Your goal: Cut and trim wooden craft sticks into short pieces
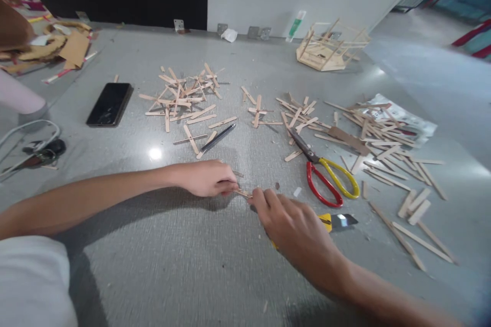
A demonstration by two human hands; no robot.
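Note:
My left hand point(209, 178) and my right hand point(289, 217) come together low over the grey table, fingers pinched around a small wooden stick point(244, 193). Each hand grips one end, and only the short middle part shows between the fingertips. Under and beside my right hand lies a yellow utility knife point(326, 221), its blade pointing right. Scissors point(322, 176) with one red and one yellow handle rest just beyond that hand. Past my left hand lies a dark pen point(218, 138) beside crossed wooden sticks point(191, 139).
Piles of wooden sticks point(187, 94) and more sticks point(387, 133) cover the table's middle and right. A stick-built frame point(332, 48) stands at the back right, near a green-labelled tube point(296, 26). At left are a phone point(110, 104), a cable point(30, 127) and another person's arm point(19, 94).

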